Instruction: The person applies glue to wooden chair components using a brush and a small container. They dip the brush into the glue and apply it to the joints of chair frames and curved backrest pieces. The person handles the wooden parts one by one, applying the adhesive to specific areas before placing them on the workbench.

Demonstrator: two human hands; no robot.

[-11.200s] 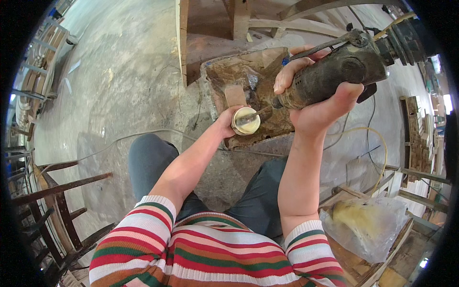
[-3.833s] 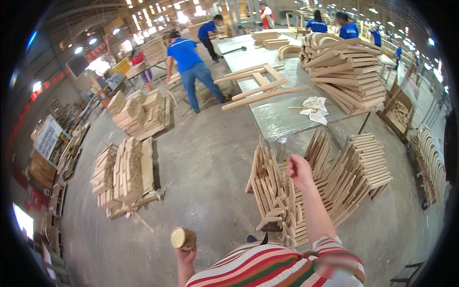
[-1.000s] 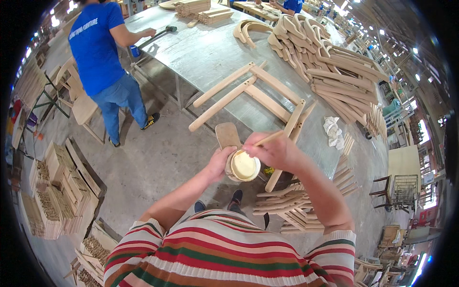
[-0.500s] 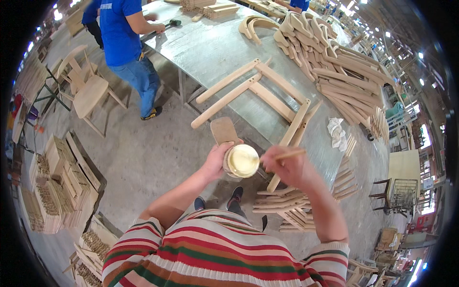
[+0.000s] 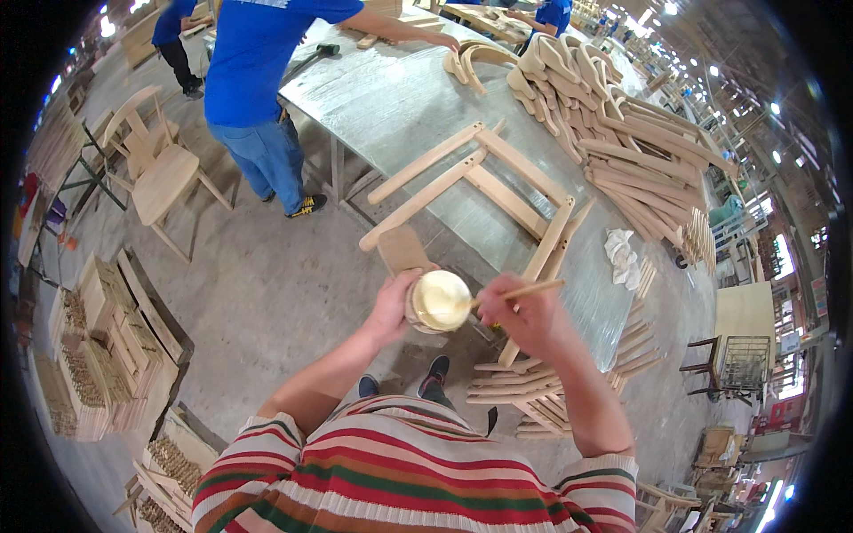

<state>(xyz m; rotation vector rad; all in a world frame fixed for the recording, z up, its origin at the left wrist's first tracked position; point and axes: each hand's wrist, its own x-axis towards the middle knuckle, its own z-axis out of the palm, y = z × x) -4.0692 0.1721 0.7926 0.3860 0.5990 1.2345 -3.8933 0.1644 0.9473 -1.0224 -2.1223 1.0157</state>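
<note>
My left hand [image 5: 389,306] is closed round a small round tub [image 5: 442,302] with pale cream-coloured stuff in it. A flat, rounded wooden piece [image 5: 402,250] sticks out past that hand on the far side of the tub; whether it is gripped too or fixed to the tub, I cannot tell. In my right hand [image 5: 522,313] is a thin wooden stick [image 5: 542,288], its lower end at the tub's right rim and blurred. Just beyond, a wooden chair frame [image 5: 511,200] rests on the metal-topped table [image 5: 373,98], its legs jutting over the near edge.
Curved wooden parts [image 5: 569,80] lie piled at the table's far right, with a crumpled white cloth [image 5: 622,258] nearer. A co-worker in blue [image 5: 253,71] leans over the table. A wooden chair [image 5: 164,182] and stacked wood [image 5: 111,355] stand left; more frames [image 5: 524,391] sit below right.
My hands and the tub have shifted slightly left, the stick still at the tub. The co-worker has stepped right, stretched an arm to the curved parts, and the mallet now lies on the table.
</note>
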